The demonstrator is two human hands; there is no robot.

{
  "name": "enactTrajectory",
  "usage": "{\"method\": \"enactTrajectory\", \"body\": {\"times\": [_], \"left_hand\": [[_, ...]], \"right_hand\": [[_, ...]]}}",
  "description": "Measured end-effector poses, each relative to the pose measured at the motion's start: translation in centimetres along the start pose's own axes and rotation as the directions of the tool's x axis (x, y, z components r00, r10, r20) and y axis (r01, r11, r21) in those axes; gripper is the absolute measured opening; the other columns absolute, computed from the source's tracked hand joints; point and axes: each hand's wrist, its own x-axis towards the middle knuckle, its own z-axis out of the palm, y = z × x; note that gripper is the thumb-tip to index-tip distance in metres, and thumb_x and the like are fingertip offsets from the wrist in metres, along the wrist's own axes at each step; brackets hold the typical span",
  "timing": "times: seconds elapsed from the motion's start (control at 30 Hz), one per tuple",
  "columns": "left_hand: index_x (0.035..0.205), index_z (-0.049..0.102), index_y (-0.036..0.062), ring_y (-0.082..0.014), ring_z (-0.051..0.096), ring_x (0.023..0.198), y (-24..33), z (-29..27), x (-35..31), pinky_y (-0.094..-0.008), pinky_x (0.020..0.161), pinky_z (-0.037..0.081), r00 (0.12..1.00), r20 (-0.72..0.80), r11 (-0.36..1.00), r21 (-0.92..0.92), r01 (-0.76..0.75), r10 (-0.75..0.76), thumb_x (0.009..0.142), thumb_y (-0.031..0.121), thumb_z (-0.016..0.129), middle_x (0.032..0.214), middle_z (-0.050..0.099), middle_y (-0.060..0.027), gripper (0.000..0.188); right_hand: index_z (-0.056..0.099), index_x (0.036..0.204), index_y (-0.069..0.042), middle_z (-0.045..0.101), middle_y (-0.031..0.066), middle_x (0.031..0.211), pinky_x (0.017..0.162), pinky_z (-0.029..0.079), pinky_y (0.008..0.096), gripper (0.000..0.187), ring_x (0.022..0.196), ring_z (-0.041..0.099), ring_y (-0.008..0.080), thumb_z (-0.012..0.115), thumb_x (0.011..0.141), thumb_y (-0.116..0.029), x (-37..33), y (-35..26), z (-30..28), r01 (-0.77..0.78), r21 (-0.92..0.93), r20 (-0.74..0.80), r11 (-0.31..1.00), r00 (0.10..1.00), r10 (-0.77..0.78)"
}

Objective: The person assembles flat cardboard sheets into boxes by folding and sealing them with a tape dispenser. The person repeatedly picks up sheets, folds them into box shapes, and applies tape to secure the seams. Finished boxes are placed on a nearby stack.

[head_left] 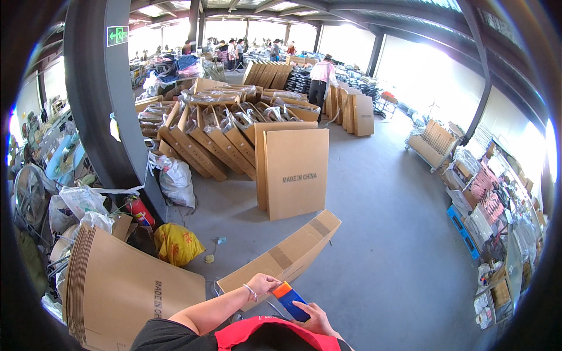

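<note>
My right hand [317,320] is wrapped round a small flat blue box with an orange end [293,302], held tilted in front of my body. My left hand [263,284], with a bracelet at the wrist, is closed at the orange end, fingertips pinched together. Whatever those fingers pinch is too small to make out. Just beyond my hands, a long narrow cardboard carton [281,255] stands on its edge at a slant, with brown tape bands across its top side.
Flattened cartons [126,286] lean in a stack at my left, beside a yellow bag [177,244] and a fire extinguisher [140,211] by a dark pillar [111,117]. Upright cartons [297,175] stand ahead. Open filled cartons [205,131] and a person [322,76] are farther off.
</note>
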Motion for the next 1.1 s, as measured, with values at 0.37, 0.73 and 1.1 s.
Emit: {"method": "enactTrajectory", "body": {"times": [0.37, 0.73, 1.1], "left_hand": [[0.115, 0.082, 0.013, -0.007, 0.066, 0.074, 1.1, -0.1, -1.7, -0.025, 0.069, 0.055, 0.999, -0.016, 0.999, -0.001, -0.032, 0.032, 0.101, 0.023, 0.071, 0.093, 0.078, 0.0006, 0.021], [0.116, 0.079, 0.0083, -0.0085, 0.069, 0.079, -0.9, -1.3, 0.2, -0.0247, 0.07, 0.056, 0.995, 0.084, 0.998, -0.021, 0.055, -0.053, 0.103, 0.02, 0.068, 0.096, 0.077, -0.0009, 0.021], [0.113, 0.079, 0.0082, -0.0067, 0.066, 0.075, -1.0, -1.3, -0.1, -0.0234, 0.066, 0.053, 0.998, 0.056, 0.997, -0.074, 0.03, -0.026, 0.103, 0.019, 0.067, 0.093, 0.076, 0.0006, 0.019]], "right_hand": [[0.065, 0.141, -0.028, 0.067, 0.0172, 0.106, 0.088, 0.058, 0.0424, 0.067, 0.098, 0.07, 0.035, 0.088, 0.079, -0.036, 0.0, -0.1, 0.3, -0.002, -0.009, 0.009, 1.0, 1.0, 0.002], [0.066, 0.14, -0.024, 0.067, 0.0174, 0.105, 0.087, 0.058, 0.0423, 0.065, 0.096, 0.07, 0.0355, 0.088, 0.08, -0.034, -0.1, -0.4, 0.1, 0.053, -0.005, 0.009, 0.999, 0.999, -0.053], [0.066, 0.139, -0.025, 0.067, 0.018, 0.106, 0.087, 0.058, 0.0424, 0.064, 0.097, 0.07, 0.0359, 0.088, 0.08, -0.032, 0.2, -0.8, 0.1, 0.049, 0.001, 0.014, 0.999, 0.999, -0.049]]}}
